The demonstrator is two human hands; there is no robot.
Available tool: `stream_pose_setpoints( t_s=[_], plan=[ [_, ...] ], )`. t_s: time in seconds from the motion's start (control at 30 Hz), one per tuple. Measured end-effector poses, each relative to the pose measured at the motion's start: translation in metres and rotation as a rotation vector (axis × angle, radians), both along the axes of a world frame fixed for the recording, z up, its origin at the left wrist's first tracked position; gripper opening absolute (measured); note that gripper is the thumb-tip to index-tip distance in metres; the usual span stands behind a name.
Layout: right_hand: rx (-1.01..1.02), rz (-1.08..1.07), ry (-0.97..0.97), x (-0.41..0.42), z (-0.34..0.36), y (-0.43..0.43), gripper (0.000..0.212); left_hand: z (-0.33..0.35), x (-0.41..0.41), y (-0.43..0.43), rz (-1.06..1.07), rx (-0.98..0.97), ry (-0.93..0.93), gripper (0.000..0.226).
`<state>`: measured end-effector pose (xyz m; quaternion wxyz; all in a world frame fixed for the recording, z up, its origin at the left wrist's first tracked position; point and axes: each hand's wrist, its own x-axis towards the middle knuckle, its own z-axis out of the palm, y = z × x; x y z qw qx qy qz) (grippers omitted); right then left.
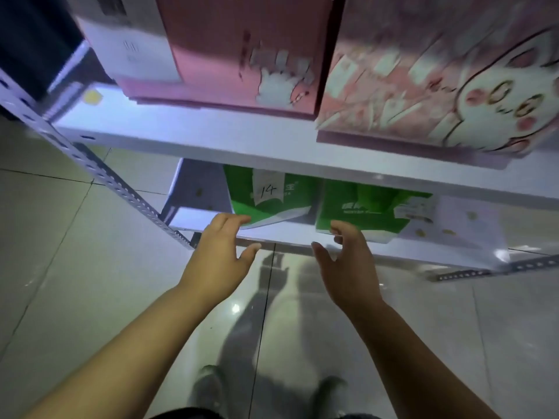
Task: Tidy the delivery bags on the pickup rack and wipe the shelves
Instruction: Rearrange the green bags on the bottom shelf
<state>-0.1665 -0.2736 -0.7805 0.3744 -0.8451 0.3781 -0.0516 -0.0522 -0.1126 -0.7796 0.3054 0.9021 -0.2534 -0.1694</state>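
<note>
Two green delivery bags stand side by side on the lower white shelf [272,235]. The left green bag [272,195] carries a white label with "14" written on it. The right green bag [363,210] sits just beside it. My left hand [220,255] reaches toward the left bag's front lower corner, fingers relaxed and fingertips at its edge. My right hand [348,261] hovers at the front of the right bag, fingers spread and loosely curved, gripping nothing. On the upper shelf [187,137] stand a plain pink bag [242,55] and a pink rabbit-print bag [438,71].
A white box [127,40] stands at the upper shelf's left end. A clear bag with yellow dots [453,225] lies at the lower shelf's right. Perforated metal uprights [99,173] frame the rack. Glossy tiled floor [90,282] lies below, with my shoes near the bottom edge.
</note>
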Motion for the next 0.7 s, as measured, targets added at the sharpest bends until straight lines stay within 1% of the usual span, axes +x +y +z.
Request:
stream_pose_setpoints(
  t_s=[0.13,0.23,0.33,0.5,0.6,0.7],
  plan=[
    [-0.022,0.038,-0.046,0.022,-0.071,-0.006,0.049,-0.068,0.013,-0.007,0.095,-0.1,-0.05,0.05],
    [0.001,0.039,-0.102,0.033,-0.111,-0.013,0.05,-0.111,0.021,-0.01,0.14,-0.182,-0.095,0.06],
    [0.012,0.061,-0.128,0.046,-0.146,-0.016,0.056,-0.153,0.03,-0.011,0.178,-0.219,-0.136,0.07],
    [-0.082,0.08,-0.182,0.065,-0.187,-0.016,0.071,-0.203,0.048,-0.018,0.166,-0.337,-0.225,0.073],
    [-0.11,0.072,-0.172,0.076,-0.203,-0.018,0.075,-0.223,0.055,-0.023,0.156,-0.419,-0.285,0.075],
    [-0.123,0.051,-0.162,0.086,-0.211,-0.02,0.077,-0.234,0.059,-0.025,0.123,-0.45,-0.338,0.078]
  ],
)
